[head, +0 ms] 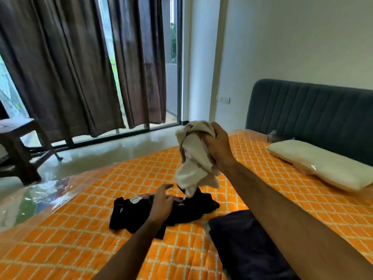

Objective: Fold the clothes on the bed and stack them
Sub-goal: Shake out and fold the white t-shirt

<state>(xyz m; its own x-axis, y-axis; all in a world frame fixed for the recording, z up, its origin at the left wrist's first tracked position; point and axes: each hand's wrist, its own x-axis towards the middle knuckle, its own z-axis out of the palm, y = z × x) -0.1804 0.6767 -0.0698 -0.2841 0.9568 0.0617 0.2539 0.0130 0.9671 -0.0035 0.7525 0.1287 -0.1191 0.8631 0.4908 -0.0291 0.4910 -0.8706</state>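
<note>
My right hand (219, 145) grips a crumpled cream garment (194, 158) and holds it up above the bed, its lower end dangling over a black garment (139, 213). That black garment lies bunched on the orange quilted bedspread (80, 229), with a small white and pink print showing. My left hand (162, 201) hovers just over it, fingers spread and relaxed, holding nothing. A dark navy folded garment (244, 243) lies near me under my right forearm.
A cream pillow (321, 164) rests against the dark teal headboard (310, 116) at the right. Clear plastic sheeting (30, 201) covers the bed's left edge. A dark wooden stool (18, 144) stands on the glossy floor by brown curtains (66, 67).
</note>
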